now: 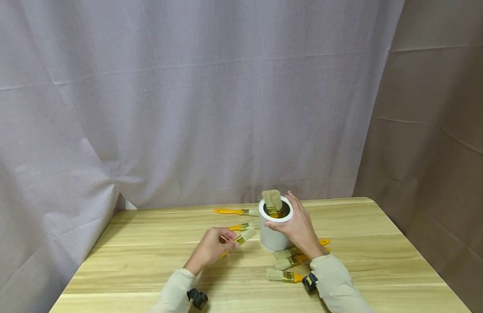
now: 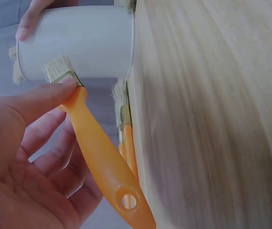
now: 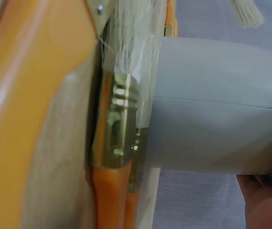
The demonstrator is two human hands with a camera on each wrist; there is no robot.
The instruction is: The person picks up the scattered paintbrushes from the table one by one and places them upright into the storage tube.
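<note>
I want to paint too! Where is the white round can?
In the head view the white round can stands mid-table, gripped by the right hand, with orange-handled brushes beside it.

White can (image 3: 216,105) side-on, orange-handled brushes (image 3: 119,143) lying against its base, fingertips (image 3: 262,191) at lower right

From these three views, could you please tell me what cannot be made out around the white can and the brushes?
- Inside of the white can: head view, its wall hides how many handles stand in it.
- Right hand: right wrist view cuts it off at the bottom edge; its grip is only seen from behind.
- Brushes by the right sleeve: head view, overlapped and too small to count surely.
- Held brush: left wrist view cuts its handle end.
</note>
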